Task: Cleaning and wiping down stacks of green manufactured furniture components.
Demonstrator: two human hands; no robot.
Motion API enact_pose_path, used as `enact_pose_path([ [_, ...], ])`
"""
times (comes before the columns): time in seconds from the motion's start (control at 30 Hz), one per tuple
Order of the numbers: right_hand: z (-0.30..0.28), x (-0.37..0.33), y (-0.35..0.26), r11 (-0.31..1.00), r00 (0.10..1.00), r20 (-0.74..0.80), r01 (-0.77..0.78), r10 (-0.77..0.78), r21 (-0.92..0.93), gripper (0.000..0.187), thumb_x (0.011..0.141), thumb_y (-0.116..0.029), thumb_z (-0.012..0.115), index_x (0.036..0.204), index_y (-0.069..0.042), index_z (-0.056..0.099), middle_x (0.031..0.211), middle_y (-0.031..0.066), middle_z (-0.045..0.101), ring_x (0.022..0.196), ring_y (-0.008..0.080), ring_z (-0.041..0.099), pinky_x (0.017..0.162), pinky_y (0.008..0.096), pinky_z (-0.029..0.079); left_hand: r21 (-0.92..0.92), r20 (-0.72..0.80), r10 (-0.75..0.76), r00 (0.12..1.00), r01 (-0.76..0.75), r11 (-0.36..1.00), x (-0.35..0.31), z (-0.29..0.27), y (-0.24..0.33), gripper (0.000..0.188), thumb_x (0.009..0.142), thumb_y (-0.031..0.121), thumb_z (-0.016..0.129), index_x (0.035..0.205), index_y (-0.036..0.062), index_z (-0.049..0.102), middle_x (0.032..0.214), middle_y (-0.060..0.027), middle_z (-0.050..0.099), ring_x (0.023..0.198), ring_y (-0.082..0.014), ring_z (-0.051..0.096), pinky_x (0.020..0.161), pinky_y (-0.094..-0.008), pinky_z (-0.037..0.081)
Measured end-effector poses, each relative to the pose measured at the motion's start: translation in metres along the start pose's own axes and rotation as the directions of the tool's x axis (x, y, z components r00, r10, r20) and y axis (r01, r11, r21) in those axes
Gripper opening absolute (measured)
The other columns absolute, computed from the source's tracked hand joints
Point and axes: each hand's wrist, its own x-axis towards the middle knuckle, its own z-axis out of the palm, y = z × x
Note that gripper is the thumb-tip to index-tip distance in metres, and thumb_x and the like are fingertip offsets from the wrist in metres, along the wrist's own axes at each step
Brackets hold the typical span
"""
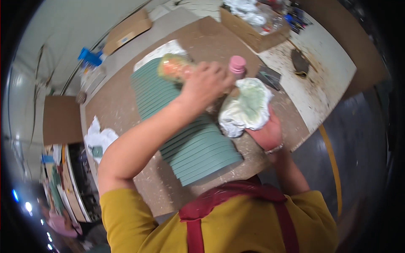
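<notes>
My left hand (pixel 206 82) reaches across the table, fingers curled round a yellowish, see-through container (pixel 172 68) with orange on it. Motion blurs it, and the fingers cover its right end. My right hand (pixel 268 130) supports a bowl-like holder wrapped in crinkled white material (pixel 230 124) from below and the side. Pale green stuff (pixel 253 96) coats its inside. Between the arms lies a long row of flat green strips (pixel 202 147), set edge to edge. Just beyond the wrapped holder stands a pink-capped bottle (pixel 237 64).
A brown board (pixel 114 105) covers the table. At the far right stands a cardboard box (pixel 253 36) of crumpled plastic. A dark flat piece (pixel 269 77) lies near the bottle, and a crumpled white sheet (pixel 101 137) at left. A person in pink (pixel 63 223) is at lower left.
</notes>
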Motion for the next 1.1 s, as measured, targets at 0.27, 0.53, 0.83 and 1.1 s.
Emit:
enact_pose_path([
  [0.27,-0.012,-0.005,-0.014,1.000,0.998,-0.060,-0.004,0.004,0.007,0.051,0.098,-0.039,0.036,0.139,-0.009,0.036,0.142,0.0106,0.040,0.131,0.0299,0.036,0.109,0.0507,0.024,0.045,0.060,0.041,0.997,-0.044,0.998,0.010,-0.011,0.003,0.035,0.077,0.017,0.056,0.111,0.0128,0.051,0.092,0.0005,0.053,0.089,-0.0146,0.050,0.071,-0.0304,0.037],
  [0.53,-0.018,0.001,-0.009,0.998,0.996,-0.070,-0.062,0.060,-0.029,0.055,0.095,-0.042,0.044,0.139,-0.012,0.037,0.141,0.0101,0.042,0.131,0.0302,0.037,0.109,0.0501,0.024,0.020,0.072,0.021,0.997,-0.022,1.000,-0.001,0.002,0.002,0.036,0.076,0.020,0.059,0.111,0.0128,0.052,0.097,-0.0016,0.056,0.092,-0.0161,0.052,0.074,-0.0320,0.038],
  [0.83,0.017,0.023,-0.007,0.998,0.998,-0.058,-0.026,0.023,-0.063,0.054,0.095,-0.041,0.042,0.140,-0.011,0.037,0.144,0.0105,0.038,0.132,0.0311,0.036,0.108,0.0507,0.027,-0.437,-0.115,-0.366,0.923,0.284,0.853,0.016,0.052,-0.022,0.047,0.071,0.021,0.068,0.114,0.0114,0.051,0.098,-0.0085,0.058,0.095,-0.0249,0.055,0.076,-0.0374,0.044],
  [1.1,-0.007,0.010,-0.005,0.990,0.995,-0.069,-0.085,0.077,-0.113,0.053,0.095,-0.038,0.041,0.140,-0.010,0.037,0.145,0.0100,0.037,0.132,0.0313,0.035,0.109,0.0487,0.027,-0.846,0.331,-0.759,0.561,0.532,0.024,0.022,0.134,-0.061,0.081,0.064,0.027,0.083,0.127,-0.0001,0.040,0.126,-0.0208,0.051,0.117,-0.0345,0.051,0.097,-0.0387,0.042],
])
